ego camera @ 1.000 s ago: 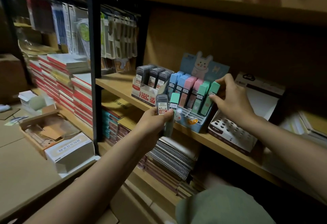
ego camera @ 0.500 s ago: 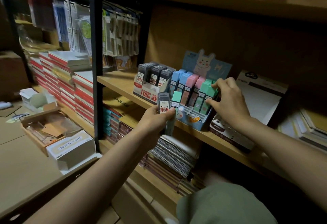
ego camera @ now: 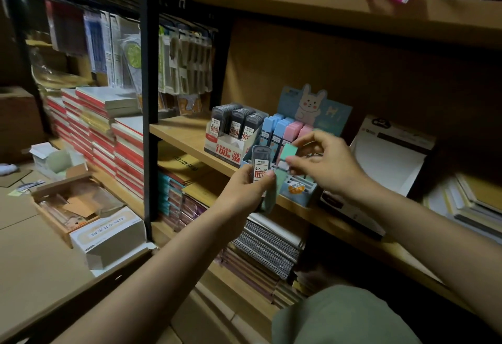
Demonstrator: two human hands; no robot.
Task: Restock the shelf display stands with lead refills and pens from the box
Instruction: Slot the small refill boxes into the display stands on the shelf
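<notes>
While your left hand (ego camera: 244, 189) grips one grey refill (ego camera: 261, 164) and one green case (ego camera: 271, 194), your right hand (ego camera: 323, 164) pinches one green case (ego camera: 288, 151) just above the stand (ego camera: 296, 190), two blue and two pink rows behind your fingers.

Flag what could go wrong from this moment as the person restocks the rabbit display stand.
1. The left hand grips a grey lead refill case plus a green case together; either could slip.
2. The right hand pinches a mint green refill case in front of the pink cases; pushing it in may knock them askew.
3. The blue rabbit display stand sits near the shelf edge and might get nudged off.
</notes>
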